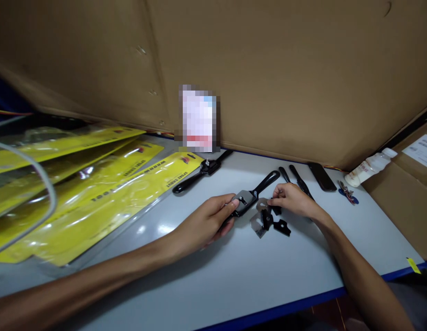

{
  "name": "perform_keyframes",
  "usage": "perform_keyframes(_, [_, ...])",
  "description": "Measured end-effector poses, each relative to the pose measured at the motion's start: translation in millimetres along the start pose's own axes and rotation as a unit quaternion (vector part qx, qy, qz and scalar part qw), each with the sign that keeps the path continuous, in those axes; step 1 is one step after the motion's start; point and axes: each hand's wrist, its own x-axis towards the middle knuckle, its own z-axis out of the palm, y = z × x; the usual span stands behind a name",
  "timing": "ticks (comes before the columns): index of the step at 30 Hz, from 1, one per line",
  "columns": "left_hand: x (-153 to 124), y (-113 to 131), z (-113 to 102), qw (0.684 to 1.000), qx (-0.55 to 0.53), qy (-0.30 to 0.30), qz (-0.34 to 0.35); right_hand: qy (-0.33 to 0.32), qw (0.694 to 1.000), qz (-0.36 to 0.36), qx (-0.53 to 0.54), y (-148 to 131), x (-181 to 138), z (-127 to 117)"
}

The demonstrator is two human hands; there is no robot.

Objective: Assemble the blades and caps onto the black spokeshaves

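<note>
My left hand (215,218) grips a black spokeshave (265,184), its thumb on the grey blade (244,200) that lies over the tool's middle. A small screw shows in the blade's slot. My right hand (292,197) is closed in a pinch over a small pile of parts; what its fingertips hold, if anything, I cannot make out. In that pile are black cap plates (282,227) and thin grey blades (257,226). Another black spokeshave (209,167) lies behind my left hand. More black spokeshave handles (299,178) lie behind my right hand, partly hidden.
Yellow-backed clear blister packs (130,193) cover the left side, with a grey cable (49,184) in front. Toward the right lie a phone (322,177), keys (347,192) and a white bottle (370,168) tipped against a cardboard box (413,193). Cardboard (285,82) walls the back.
</note>
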Motion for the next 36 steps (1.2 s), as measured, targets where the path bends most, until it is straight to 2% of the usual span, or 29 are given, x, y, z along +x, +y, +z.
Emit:
perform_keyframes(17, [0.4, -1.8, -0.1, 1.0, -0.011, 0.0, 0.006, -0.088, 0.989, 0.033, 0.118, -15.5, -12.6, -21.8])
perform_keyframes(21, [2.1, -1.8, -0.2, 1.0, -0.008, 0.002, 0.011, -0.08, 0.987, 0.013, 0.137, -16.7, -16.7, -28.0])
perform_keyframes(27, [1.0, -1.1, 0.2, 1.0, -0.002, 0.005, 0.004, -0.123, 0.974, -0.024, 0.186, -17.8, -26.4, -38.1])
perform_keyframes(30, [0.9, -1.8, 0.0, 1.0, -0.003, 0.005, 0.008, -0.103, 0.975, -0.053, 0.19, -23.0, -29.3, -39.2])
perform_keyframes(33, [1.9, -1.8, -0.1, 1.0, 0.012, -0.002, 0.005, -0.084, 0.974, -0.09, 0.188, -34.2, -31.8, -30.3])
perform_keyframes(35, [2.4, -1.1, 0.2, 0.999, 0.032, -0.011, -0.004, -0.038, 0.973, -0.13, 0.187, -44.0, -34.8, -16.8])
perform_keyframes(36, [2.5, -0.8, 0.4, 0.999, 0.043, -0.014, -0.011, 0.006, 0.971, -0.159, 0.178, -48.9, -36.6, -8.3])
